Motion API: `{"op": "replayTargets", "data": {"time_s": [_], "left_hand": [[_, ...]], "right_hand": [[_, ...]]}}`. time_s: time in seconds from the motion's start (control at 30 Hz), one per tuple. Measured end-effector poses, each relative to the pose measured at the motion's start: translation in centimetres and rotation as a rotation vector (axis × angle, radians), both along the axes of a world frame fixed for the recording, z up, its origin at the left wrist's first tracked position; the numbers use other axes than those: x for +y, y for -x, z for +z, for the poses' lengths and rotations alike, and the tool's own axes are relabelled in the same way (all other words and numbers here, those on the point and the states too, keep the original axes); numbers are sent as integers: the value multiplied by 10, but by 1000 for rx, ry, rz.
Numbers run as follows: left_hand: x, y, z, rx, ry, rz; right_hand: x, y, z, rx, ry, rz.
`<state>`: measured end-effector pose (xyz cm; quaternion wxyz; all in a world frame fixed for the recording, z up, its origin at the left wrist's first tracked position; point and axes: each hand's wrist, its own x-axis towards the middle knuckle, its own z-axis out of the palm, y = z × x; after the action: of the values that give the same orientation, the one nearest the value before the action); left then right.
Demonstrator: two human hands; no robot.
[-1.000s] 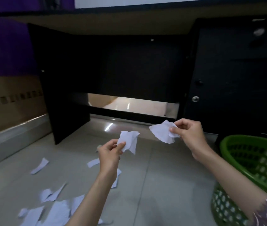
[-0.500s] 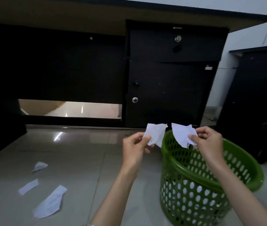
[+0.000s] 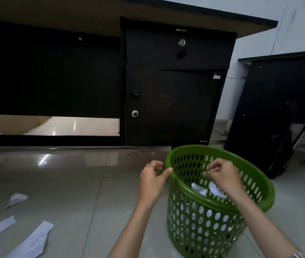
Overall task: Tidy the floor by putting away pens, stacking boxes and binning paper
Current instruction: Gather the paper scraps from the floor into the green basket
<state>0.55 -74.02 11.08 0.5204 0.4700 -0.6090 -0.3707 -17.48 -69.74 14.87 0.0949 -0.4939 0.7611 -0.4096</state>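
Observation:
A green perforated basket (image 3: 256, 185) stands on the tiled floor at the right. White paper pieces (image 3: 200, 189) lie inside it. My left hand (image 3: 153, 180) hovers at the basket's left rim with loosely curled fingers and holds nothing; its thumb tip is at the rim. Over the basket's opening, my right hand (image 3: 223, 176) is also loosely curled and empty. Three torn paper scraps lie on the floor at the lower left: a small one (image 3: 16, 199), a strip (image 3: 1, 227) and a longer piece (image 3: 30, 241).
A dark desk with a drawer and cabinet door (image 3: 172, 105) stands right behind the basket. Another dark piece of furniture (image 3: 271, 112) is at the right. Glossy floor tiles (image 3: 92, 183) stretch to the left of the basket.
Both hands let go of their paper pieces, which now lie in the basket. The hands dropped lower over the rim, and the view came closer to the basket.

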Motion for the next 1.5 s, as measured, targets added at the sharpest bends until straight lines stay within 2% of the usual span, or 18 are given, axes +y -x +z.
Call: {"op": "replayTargets", "data": {"time_s": [0.1, 0.4, 0.6, 0.77, 1.03, 1.3, 1.5], "left_hand": [[-2, -19, -7, 19, -26, 35], [1, -100, -21, 90, -75, 204], [19, -180, -37, 60, -123, 360], [56, -271, -61, 2, -184, 555], [136, -384, -126, -142, -379, 784], [200, -446, -190, -468, -623, 890], [232, -492, -209, -667, -686, 1126]], "right_hand": [[-3, -11, 5, 23, 26, 16], [-25, -95, 23, -20, 310, 309], [-43, -184, -4, -70, 330, 517], [-53, -277, -50, -123, 216, 764], [-34, -375, -149, -36, -99, 1046], [-14, -435, -202, 64, -296, 1255], [-7, -474, -228, 82, -327, 1375]]}}
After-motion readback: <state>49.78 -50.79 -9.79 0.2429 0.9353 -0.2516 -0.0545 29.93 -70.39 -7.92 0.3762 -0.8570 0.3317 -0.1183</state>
